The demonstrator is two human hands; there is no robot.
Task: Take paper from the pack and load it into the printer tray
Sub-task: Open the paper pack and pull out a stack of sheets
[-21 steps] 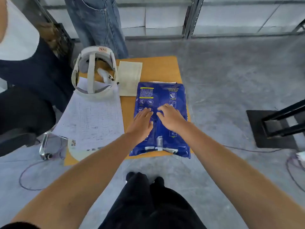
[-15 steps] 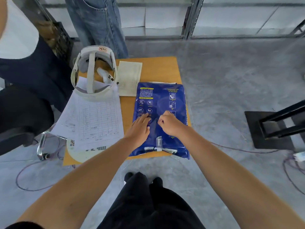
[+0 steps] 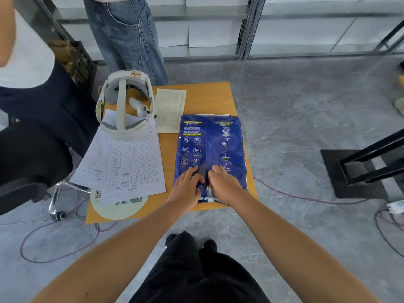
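Observation:
A blue pack of paper [image 3: 209,147] lies flat on the right side of a small wooden table [image 3: 216,92], its taped seam end toward me. My left hand [image 3: 188,186] and my right hand [image 3: 223,182] rest side by side on the pack's near end, fingers bent and pressing at the centre seam. Whether the fingers pinch the wrapper is hard to tell. No printer or tray is in view.
A white headset [image 3: 124,103] stands on printed sheets [image 3: 126,165] at the table's left, with a note sheet [image 3: 170,110] behind. Two people stand at the left and back. A black metal stand [image 3: 360,169] and cables lie on the grey floor to the right.
Both hands have slid toward me along the pack, from its middle to its near taped end, and the fingers have curled at the seam.

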